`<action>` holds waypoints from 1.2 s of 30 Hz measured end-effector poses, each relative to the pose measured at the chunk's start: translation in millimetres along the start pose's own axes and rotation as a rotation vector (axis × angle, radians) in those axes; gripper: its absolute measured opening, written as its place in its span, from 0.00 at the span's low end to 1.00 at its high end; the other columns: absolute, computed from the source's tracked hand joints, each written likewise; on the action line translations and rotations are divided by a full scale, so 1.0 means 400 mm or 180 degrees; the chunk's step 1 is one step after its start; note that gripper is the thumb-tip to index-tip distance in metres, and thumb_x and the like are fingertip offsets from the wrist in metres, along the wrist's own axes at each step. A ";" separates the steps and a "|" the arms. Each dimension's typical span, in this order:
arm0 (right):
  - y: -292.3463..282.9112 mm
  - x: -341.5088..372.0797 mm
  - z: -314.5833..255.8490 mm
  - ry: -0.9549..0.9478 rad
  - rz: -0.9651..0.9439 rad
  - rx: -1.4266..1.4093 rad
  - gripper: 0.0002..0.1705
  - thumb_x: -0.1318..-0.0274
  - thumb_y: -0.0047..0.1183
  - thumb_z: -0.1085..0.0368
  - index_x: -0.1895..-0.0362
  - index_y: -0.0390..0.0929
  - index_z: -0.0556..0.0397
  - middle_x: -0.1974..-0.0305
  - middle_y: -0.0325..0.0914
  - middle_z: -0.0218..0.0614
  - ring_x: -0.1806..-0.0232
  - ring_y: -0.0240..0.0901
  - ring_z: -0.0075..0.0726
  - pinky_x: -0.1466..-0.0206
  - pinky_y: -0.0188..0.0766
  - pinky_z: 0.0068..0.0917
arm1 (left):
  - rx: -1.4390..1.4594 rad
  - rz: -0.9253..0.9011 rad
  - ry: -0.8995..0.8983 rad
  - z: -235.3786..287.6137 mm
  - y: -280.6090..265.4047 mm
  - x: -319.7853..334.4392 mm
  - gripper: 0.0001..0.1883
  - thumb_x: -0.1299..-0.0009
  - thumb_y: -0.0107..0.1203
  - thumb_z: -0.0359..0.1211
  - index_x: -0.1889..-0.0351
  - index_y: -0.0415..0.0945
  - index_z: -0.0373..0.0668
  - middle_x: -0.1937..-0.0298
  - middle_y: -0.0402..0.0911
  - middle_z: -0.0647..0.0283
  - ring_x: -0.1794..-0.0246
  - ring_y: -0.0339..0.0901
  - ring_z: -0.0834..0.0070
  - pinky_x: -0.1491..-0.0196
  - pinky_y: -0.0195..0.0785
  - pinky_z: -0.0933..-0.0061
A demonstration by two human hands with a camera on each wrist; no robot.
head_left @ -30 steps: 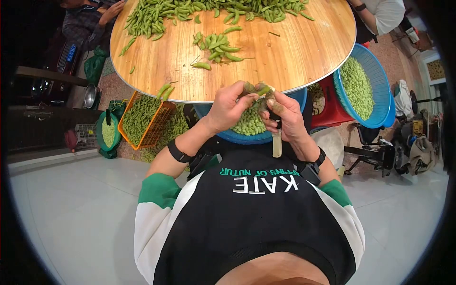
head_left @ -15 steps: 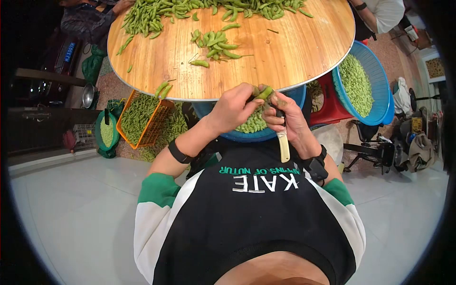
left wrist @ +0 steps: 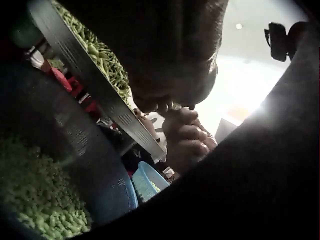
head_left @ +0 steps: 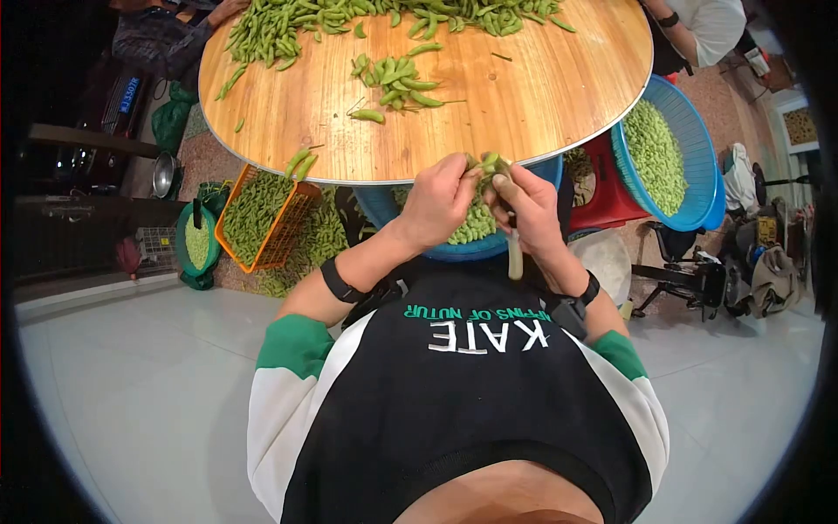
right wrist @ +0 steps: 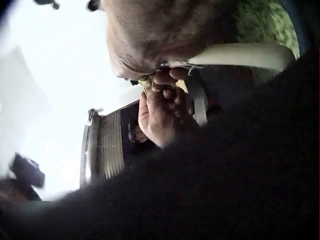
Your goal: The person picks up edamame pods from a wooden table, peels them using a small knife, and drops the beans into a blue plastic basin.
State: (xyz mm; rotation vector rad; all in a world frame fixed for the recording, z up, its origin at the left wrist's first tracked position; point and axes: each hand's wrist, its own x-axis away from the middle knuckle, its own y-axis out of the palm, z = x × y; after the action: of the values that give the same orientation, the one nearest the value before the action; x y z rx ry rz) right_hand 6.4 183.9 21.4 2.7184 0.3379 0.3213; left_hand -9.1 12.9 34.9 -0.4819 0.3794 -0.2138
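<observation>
My left hand (head_left: pixel 434 205) pinches a green edamame pod (head_left: pixel 492 161) between thumb and fingers, just off the table's near edge. Close beside it, my right hand (head_left: pixel 534 214) grips a small knife (head_left: pixel 516 255); its pale handle sticks out below the palm and the blade is hidden among the fingers. Both hands' fingertips meet at the pod. In the right wrist view the knife handle (right wrist: pixel 245 55) points away from the hand. Under the hands stands a blue basin (head_left: pixel 463 253) holding shelled green beans (head_left: pixel 472 229).
A round wooden table (head_left: pixel 524 105) carries a heap of pods (head_left: pixel 297 31) and a smaller cluster (head_left: pixel 397 83). On the left stand an orange crate (head_left: pixel 292 229) of pods and a green basin (head_left: pixel 185 249). A blue basket (head_left: pixel 690 148) of beans is on the right. Two other people sit across.
The pod between the fingertips has turned and is more covered by the fingers now. The knife handle swung out toward my body, then back up. The piles on the table look unchanged.
</observation>
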 end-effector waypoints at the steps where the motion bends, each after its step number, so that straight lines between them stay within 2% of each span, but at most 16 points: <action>1: -0.001 0.003 -0.001 -0.0046 0.0260 0.0295 0.13 0.40 0.51 0.69 0.51 0.75 0.58 0.72 0.74 0.30 0.77 0.66 0.19 0.80 0.63 0.18 | 0.0008 -0.0006 -0.0003 0.001 0.004 0.004 0.04 0.35 0.51 0.23 0.66 0.67 0.33 0.71 0.72 0.47 0.71 0.72 0.47 0.70 0.66 0.56; 2: 0.004 -0.001 0.000 -0.0043 0.0264 0.0301 0.13 0.40 0.51 0.69 0.51 0.75 0.58 0.72 0.74 0.30 0.77 0.66 0.19 0.80 0.63 0.18 | -0.0179 0.0021 0.0127 0.003 0.008 0.007 0.04 0.35 0.51 0.23 0.67 0.67 0.33 0.71 0.72 0.46 0.71 0.72 0.46 0.70 0.66 0.55; 4: 0.022 -0.011 0.007 -0.1725 0.0676 0.1972 0.13 0.43 0.55 0.72 0.54 0.73 0.62 0.71 0.76 0.33 0.73 0.70 0.23 0.71 0.70 0.24 | -0.0365 0.0049 0.0236 -0.001 0.018 0.015 0.04 0.36 0.51 0.23 0.67 0.66 0.33 0.71 0.72 0.46 0.70 0.72 0.46 0.69 0.66 0.54; 5: 0.013 -0.009 0.003 -0.1458 0.0562 0.2063 0.14 0.48 0.57 0.75 0.56 0.72 0.62 0.70 0.76 0.39 0.70 0.74 0.34 0.64 0.71 0.30 | -0.0369 0.0047 0.0320 -0.006 0.021 0.018 0.04 0.36 0.51 0.23 0.67 0.66 0.33 0.71 0.72 0.45 0.70 0.72 0.45 0.69 0.66 0.54; 6: 0.004 -0.013 0.004 -0.1459 0.0550 0.2064 0.14 0.48 0.57 0.75 0.56 0.72 0.62 0.70 0.76 0.39 0.70 0.74 0.34 0.64 0.71 0.30 | -0.0378 0.0053 0.0412 -0.009 0.022 0.018 0.04 0.37 0.50 0.23 0.66 0.67 0.33 0.71 0.72 0.45 0.71 0.72 0.44 0.69 0.65 0.54; 8: -0.012 -0.024 0.013 -0.2345 0.0401 0.2893 0.16 0.53 0.56 0.76 0.57 0.73 0.61 0.69 0.73 0.45 0.70 0.74 0.46 0.66 0.70 0.33 | -0.0414 -0.0049 0.0385 -0.006 0.019 0.022 0.05 0.38 0.51 0.23 0.67 0.66 0.33 0.71 0.72 0.44 0.70 0.73 0.44 0.69 0.66 0.53; 9: -0.018 -0.024 0.016 -0.2348 0.0371 0.2885 0.16 0.53 0.56 0.76 0.57 0.73 0.61 0.69 0.73 0.45 0.70 0.74 0.46 0.66 0.70 0.33 | -0.0448 -0.0168 0.0356 -0.004 0.016 0.028 0.05 0.39 0.51 0.22 0.68 0.65 0.33 0.72 0.72 0.44 0.70 0.73 0.45 0.68 0.67 0.52; 11: -0.024 -0.026 0.023 -0.2226 0.0234 0.3063 0.15 0.56 0.55 0.76 0.60 0.72 0.60 0.69 0.70 0.49 0.69 0.71 0.56 0.67 0.69 0.36 | -0.0455 -0.0183 0.0393 -0.002 0.017 0.041 0.06 0.40 0.51 0.23 0.68 0.65 0.33 0.72 0.72 0.44 0.70 0.73 0.45 0.68 0.68 0.53; 15: -0.003 -0.026 0.060 -0.2242 0.0441 0.2948 0.12 0.57 0.54 0.78 0.65 0.69 0.60 0.72 0.67 0.50 0.71 0.69 0.58 0.69 0.67 0.40 | -0.0568 -0.0291 0.0358 0.009 0.011 0.056 0.06 0.41 0.52 0.24 0.69 0.66 0.34 0.72 0.72 0.46 0.71 0.73 0.46 0.69 0.68 0.53; 18: -0.010 -0.033 0.073 -0.2188 0.0161 0.3064 0.12 0.58 0.53 0.78 0.64 0.69 0.60 0.73 0.66 0.49 0.72 0.68 0.58 0.70 0.67 0.40 | -0.0539 -0.0285 0.0346 0.010 -0.011 0.072 0.05 0.41 0.52 0.24 0.70 0.66 0.35 0.72 0.72 0.46 0.71 0.73 0.46 0.69 0.67 0.53; 22: -0.048 -0.025 0.056 -0.2315 -0.0393 0.3453 0.15 0.60 0.55 0.78 0.63 0.70 0.59 0.73 0.67 0.46 0.73 0.68 0.54 0.72 0.66 0.39 | -0.1621 -0.0786 0.0061 0.022 -0.179 0.114 0.07 0.45 0.54 0.23 0.69 0.69 0.35 0.71 0.73 0.49 0.70 0.76 0.53 0.66 0.71 0.57; 26: -0.039 -0.034 0.030 -0.2592 -0.0763 0.3503 0.18 0.59 0.61 0.77 0.59 0.75 0.58 0.77 0.65 0.42 0.76 0.65 0.46 0.73 0.63 0.34 | -0.3203 -0.1047 -0.0068 0.037 -0.345 0.095 0.14 0.52 0.56 0.20 0.65 0.71 0.33 0.65 0.73 0.49 0.56 0.73 0.54 0.54 0.69 0.58; 27: -0.037 -0.038 0.038 -0.2603 -0.0773 0.3486 0.18 0.59 0.61 0.77 0.59 0.75 0.58 0.77 0.65 0.42 0.76 0.65 0.46 0.73 0.63 0.34 | -0.3232 -0.0926 0.0090 0.014 -0.357 0.080 0.13 0.49 0.55 0.20 0.64 0.72 0.33 0.65 0.73 0.50 0.55 0.71 0.53 0.52 0.68 0.58; 29: -0.037 -0.045 0.057 -0.2473 -0.0743 0.3420 0.20 0.57 0.63 0.75 0.55 0.75 0.59 0.76 0.65 0.42 0.76 0.65 0.46 0.72 0.63 0.33 | -0.2362 -0.0237 0.0416 -0.053 -0.343 0.020 0.12 0.47 0.53 0.20 0.64 0.72 0.34 0.64 0.73 0.50 0.57 0.70 0.52 0.52 0.67 0.57; 32: -0.015 -0.033 0.060 -0.1990 -0.0679 0.2983 0.18 0.52 0.59 0.75 0.53 0.75 0.60 0.74 0.68 0.40 0.76 0.65 0.38 0.71 0.64 0.31 | -0.2481 0.0264 0.0931 -0.136 -0.301 -0.068 0.11 0.44 0.51 0.20 0.62 0.73 0.35 0.62 0.73 0.50 0.57 0.70 0.51 0.53 0.67 0.57; 36: -0.034 -0.007 0.024 -0.1354 -0.0711 0.2673 0.18 0.45 0.52 0.72 0.49 0.72 0.60 0.73 0.71 0.39 0.76 0.69 0.34 0.71 0.66 0.29 | -0.2553 0.0180 0.0502 -0.209 -0.295 -0.090 0.14 0.41 0.49 0.21 0.56 0.74 0.35 0.58 0.73 0.48 0.53 0.69 0.50 0.53 0.66 0.55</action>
State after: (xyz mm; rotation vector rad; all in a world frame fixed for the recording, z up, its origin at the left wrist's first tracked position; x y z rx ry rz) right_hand 3.9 192.1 7.1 3.3751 0.7776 -0.5924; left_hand -88.7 -113.1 34.9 -1.2460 0.6323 -0.0344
